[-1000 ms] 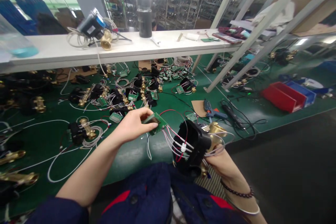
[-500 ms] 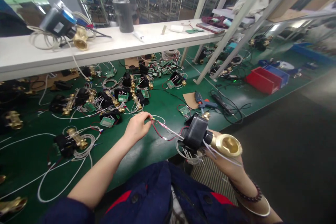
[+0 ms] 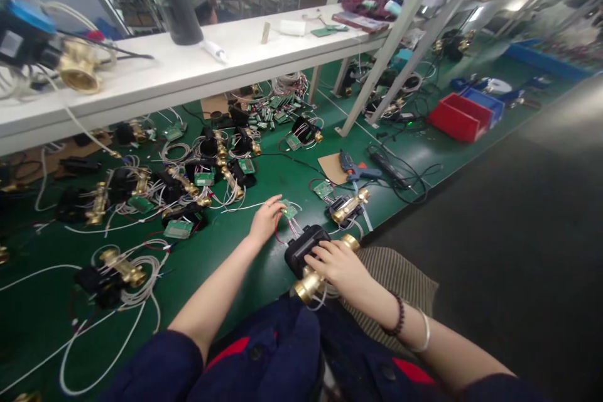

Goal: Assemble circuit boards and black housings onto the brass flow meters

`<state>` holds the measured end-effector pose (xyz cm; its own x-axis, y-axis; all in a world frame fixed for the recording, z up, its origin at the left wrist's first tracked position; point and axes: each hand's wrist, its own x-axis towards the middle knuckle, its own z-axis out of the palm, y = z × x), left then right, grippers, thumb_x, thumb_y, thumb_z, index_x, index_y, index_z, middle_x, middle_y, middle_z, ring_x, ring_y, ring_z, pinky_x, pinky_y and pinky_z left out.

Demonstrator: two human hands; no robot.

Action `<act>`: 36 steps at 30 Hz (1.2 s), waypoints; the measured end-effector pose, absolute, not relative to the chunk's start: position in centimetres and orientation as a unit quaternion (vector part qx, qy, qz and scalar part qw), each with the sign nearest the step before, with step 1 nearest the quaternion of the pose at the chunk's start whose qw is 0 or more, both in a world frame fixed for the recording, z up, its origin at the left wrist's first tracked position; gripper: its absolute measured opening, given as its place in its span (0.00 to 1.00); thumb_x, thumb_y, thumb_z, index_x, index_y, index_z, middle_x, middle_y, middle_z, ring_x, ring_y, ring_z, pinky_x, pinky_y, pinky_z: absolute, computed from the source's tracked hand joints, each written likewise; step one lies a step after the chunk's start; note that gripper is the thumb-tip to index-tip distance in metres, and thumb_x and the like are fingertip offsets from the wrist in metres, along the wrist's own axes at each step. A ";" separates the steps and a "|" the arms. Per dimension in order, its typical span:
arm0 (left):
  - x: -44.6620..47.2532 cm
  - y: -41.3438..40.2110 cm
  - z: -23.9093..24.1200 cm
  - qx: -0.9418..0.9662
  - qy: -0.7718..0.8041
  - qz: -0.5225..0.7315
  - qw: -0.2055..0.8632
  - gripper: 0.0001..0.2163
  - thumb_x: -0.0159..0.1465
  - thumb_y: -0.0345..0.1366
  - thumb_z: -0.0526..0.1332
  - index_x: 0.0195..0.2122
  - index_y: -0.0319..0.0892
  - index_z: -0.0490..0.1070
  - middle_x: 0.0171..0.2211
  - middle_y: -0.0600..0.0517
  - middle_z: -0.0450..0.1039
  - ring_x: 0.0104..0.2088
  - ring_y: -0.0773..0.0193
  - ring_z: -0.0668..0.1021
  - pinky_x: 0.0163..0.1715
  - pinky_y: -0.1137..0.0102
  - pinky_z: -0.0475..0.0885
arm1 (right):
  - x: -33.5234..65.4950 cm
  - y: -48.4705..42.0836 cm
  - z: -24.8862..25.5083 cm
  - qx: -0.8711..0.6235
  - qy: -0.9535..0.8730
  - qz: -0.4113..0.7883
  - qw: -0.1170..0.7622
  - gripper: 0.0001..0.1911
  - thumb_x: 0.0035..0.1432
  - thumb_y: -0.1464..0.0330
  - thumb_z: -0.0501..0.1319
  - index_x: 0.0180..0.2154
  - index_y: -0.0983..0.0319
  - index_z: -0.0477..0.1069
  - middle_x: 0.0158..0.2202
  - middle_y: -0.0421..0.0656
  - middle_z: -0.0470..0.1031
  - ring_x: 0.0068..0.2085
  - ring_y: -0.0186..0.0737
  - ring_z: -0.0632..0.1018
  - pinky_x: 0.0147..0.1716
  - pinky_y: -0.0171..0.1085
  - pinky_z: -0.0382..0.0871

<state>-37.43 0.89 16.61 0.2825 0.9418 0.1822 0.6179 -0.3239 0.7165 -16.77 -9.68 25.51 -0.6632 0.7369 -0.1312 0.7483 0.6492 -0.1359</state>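
Where the worktop [image 3: 202,267] spreads out at left, a brass-and-black unit [image 3: 113,271] lies near the front edge, a coil of pale cable [image 3: 149,273] just beside it. Further right and towards the back, similar units [image 3: 210,143] crowd together among tangled wires. Next comes the person's left hand [image 3: 264,221], fingertips on the left side of a small green circuit board [image 3: 291,210], a little in from the front edge; I can't tell whether they pinch it or only rest there. Thin leads [image 3: 293,226] run from that board to a black housing [image 3: 300,249] with a brass fitting [image 3: 308,284], right at the front edge. Over it lies the right hand [image 3: 346,267], fingers spread across the housing and touching it, though from here I can't say whether it grasps. Beyond sits another brass-bodied unit [image 3: 348,208], then a blue glue gun [image 3: 352,171] by a piece of cardboard [image 3: 330,168]. Well to the right, a red bin [image 3: 455,118] stands just beside a blue bin [image 3: 485,103], close to the same edge
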 end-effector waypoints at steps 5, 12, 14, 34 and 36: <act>-36.1 0.9 10.7 0.754 0.529 0.243 0.305 0.11 0.59 0.23 0.54 0.39 0.41 0.71 0.51 0.44 0.71 0.53 0.60 0.72 0.54 0.63 0.67 | -18.6 -8.0 21.8 0.457 0.868 -0.149 0.125 0.09 0.62 0.73 0.55 0.40 0.63 0.73 0.38 0.50 0.75 0.41 0.49 0.74 0.38 0.42 0.63; -35.7 0.4 6.0 0.743 0.559 0.185 0.316 0.11 0.62 0.23 0.52 0.42 0.40 0.69 0.56 0.44 0.65 0.54 0.60 0.71 0.55 0.62 0.66 | -18.8 -5.9 18.0 0.461 0.854 -0.187 0.153 0.11 0.62 0.74 0.53 0.38 0.63 0.74 0.38 0.48 0.75 0.40 0.47 0.74 0.39 0.43 0.62; -35.7 0.5 5.5 0.741 0.567 0.176 0.313 0.10 0.63 0.25 0.53 0.43 0.39 0.69 0.57 0.43 0.64 0.55 0.58 0.69 0.55 0.59 0.65 | -19.0 -5.4 17.2 0.463 0.851 -0.189 0.160 0.11 0.63 0.74 0.53 0.38 0.64 0.74 0.38 0.47 0.75 0.40 0.46 0.74 0.41 0.43 0.62; -32.4 2.0 5.4 0.750 0.585 0.113 0.287 0.16 0.63 0.36 0.59 0.52 0.40 0.65 0.56 0.44 0.62 0.56 0.53 0.66 0.54 0.53 0.63 | -18.5 -3.7 15.2 0.453 0.861 -0.167 0.163 0.07 0.63 0.70 0.56 0.37 0.65 0.72 0.37 0.43 0.74 0.42 0.41 0.74 0.47 0.45 0.63; -32.0 2.4 5.1 0.748 0.586 0.124 0.285 0.16 0.64 0.35 0.58 0.53 0.41 0.64 0.58 0.44 0.61 0.57 0.53 0.65 0.55 0.53 0.62 | -18.3 -3.1 14.9 0.463 0.858 -0.157 0.157 0.07 0.63 0.70 0.56 0.37 0.65 0.72 0.37 0.43 0.74 0.43 0.41 0.73 0.47 0.46 0.63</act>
